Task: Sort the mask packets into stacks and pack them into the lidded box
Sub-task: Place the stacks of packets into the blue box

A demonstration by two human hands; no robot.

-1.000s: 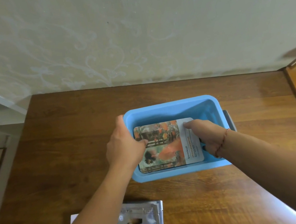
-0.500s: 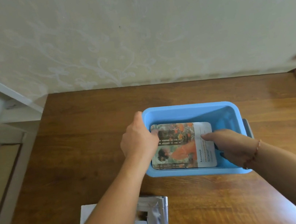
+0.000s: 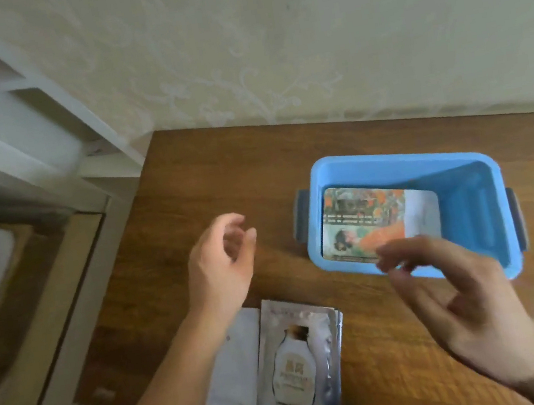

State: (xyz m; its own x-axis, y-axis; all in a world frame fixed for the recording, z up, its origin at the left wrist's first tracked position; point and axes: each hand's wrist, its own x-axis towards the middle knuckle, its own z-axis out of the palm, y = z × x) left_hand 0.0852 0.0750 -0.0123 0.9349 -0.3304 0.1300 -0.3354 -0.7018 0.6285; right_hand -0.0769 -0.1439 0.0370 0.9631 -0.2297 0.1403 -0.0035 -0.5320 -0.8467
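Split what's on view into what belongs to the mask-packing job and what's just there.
Job:
blue box
colourful packets in the box
silver packets on the table
white packet beside them

Just there:
wooden table
white shelving

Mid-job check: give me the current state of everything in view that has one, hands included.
Blue box: open, no lid on it.
Colourful packet: flat inside the box.
Silver packets: stacked on the table, unpacked.
White packet: on the table, partly under the silver ones.
Left hand: empty, loosely curled.
Right hand: empty, blurred.
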